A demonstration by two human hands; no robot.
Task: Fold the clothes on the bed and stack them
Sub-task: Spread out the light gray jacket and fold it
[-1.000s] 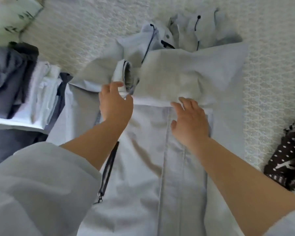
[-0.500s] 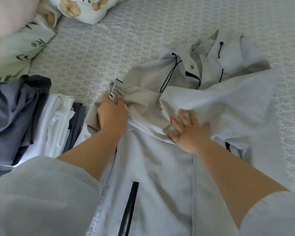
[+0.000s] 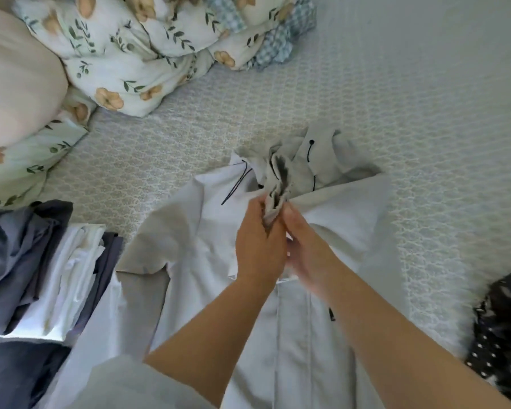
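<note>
The bed [image 3: 396,84], covered in a pale patterned spread, carries everything here, and no brand, label or readable writing shows on any of the cloth. A light grey jacket [image 3: 301,335] lies spread across the middle of the bed and runs down to its near edge, with its hood [image 3: 316,160] and black drawstrings bunched at the far end. Across the far left corner lies a floral quilt [image 3: 136,54], with a plain cream pillow [image 3: 15,84] beside it at the left edge. Along the left edge nearer the person sits a stack of folded clothes [image 3: 56,270], dark grey and white, just beside the jacket. At the right edge a dark garment with white dots [image 3: 502,329] is partly cut off by the frame. Both bare forearms reach forward over the jacket and meet above its chest. The left hand [image 3: 260,246] and the right hand [image 3: 304,246] are close together, touching or nearly so, and both have fingers curled round the jacket's cuff [image 3: 276,196], a gathered sleeve end with a dark inside, which sticks up from between them just in front of the hood
</note>
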